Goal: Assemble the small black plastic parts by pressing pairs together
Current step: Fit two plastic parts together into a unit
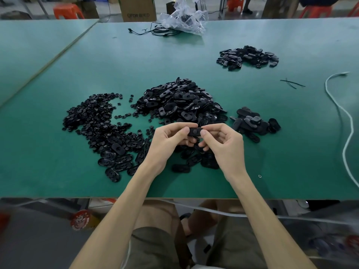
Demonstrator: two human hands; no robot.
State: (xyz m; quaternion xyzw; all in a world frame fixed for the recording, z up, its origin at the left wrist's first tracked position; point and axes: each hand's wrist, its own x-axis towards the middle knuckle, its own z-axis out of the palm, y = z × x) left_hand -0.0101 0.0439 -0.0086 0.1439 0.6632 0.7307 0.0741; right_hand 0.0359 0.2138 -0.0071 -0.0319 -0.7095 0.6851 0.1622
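1. Oval black part (194, 132): held above the green table (58, 152), long axis left-to-right between both hands.
2. Left hand (167, 140): thumb pinches its left end.
3. Right hand (223, 141): thumb pinches its right end; equally near.

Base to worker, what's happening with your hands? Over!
Left hand and right hand both pinch one black oval part, above the table. Loose parts pile beyond, nothing blocking. Over.

Green table (194, 55); cardboard box (138, 8), orange stools (67, 10) behind.
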